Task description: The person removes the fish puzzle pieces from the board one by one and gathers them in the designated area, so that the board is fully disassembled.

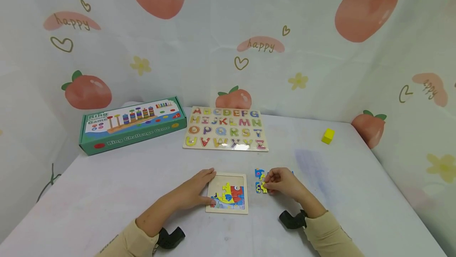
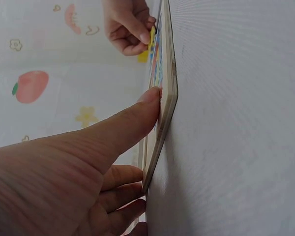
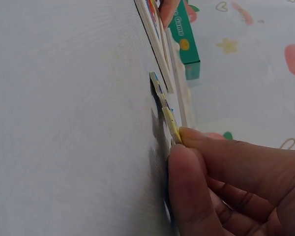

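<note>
A wooden puzzle tray [image 1: 227,210] lies on the table, partly filled with yellow, red and blue pieces that form a fish-like picture. My left hand [image 1: 194,189] rests along the tray's left side, thumb on the frame and the other fingers spread toward the far corner. Just right of the tray, my right hand [image 1: 285,181] pinches a yellow puzzle piece [image 3: 172,125] between thumb and index finger, close over the table. Loose blue and yellow puzzle pieces [image 1: 259,173] lie beside its fingertips; others are partly hidden behind this hand.
Behind the tray lies a wooden alphabet board [image 1: 224,148]. A green Ring Challenge Game box [image 1: 139,136] stands at the back left, and a yellow block [image 1: 328,136] sits at the back right. A printed cloth backdrop [image 1: 199,59] rises behind the table.
</note>
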`<action>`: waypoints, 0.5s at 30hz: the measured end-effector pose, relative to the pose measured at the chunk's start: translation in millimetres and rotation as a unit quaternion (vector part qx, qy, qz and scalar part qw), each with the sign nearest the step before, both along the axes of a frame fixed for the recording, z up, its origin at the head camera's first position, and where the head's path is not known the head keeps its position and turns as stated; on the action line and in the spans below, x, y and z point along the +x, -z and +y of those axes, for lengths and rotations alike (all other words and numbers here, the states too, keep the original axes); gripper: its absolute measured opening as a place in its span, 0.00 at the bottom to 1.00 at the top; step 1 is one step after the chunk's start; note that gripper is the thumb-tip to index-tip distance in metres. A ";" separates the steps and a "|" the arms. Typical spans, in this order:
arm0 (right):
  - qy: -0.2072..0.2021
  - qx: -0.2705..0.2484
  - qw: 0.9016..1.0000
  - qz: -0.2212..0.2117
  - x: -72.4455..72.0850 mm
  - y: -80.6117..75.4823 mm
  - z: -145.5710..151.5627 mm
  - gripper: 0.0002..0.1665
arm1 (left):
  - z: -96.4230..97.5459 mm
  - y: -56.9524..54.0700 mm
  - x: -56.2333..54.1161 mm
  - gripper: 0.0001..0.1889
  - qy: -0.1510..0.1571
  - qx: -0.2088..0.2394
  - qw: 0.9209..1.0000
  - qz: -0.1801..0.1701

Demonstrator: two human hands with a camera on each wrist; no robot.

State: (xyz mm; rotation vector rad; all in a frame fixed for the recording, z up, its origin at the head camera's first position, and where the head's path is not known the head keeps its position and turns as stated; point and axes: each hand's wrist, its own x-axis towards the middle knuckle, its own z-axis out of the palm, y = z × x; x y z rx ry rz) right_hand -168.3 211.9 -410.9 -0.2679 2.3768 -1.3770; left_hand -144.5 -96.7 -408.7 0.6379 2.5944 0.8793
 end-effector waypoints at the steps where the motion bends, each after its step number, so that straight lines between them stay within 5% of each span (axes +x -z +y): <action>1: 0.003 -0.002 1.000 -0.002 -0.2 0.5 0.1 0.08 | 0.1 0.1 0.1 0.45 0.000 0.000 1.000 0.001; 15: 0.009 0.014 1.000 0.011 2.1 -1.7 -2.2 0.08 | 0.4 -0.3 -0.7 0.45 -0.002 -0.005 1.000 0.001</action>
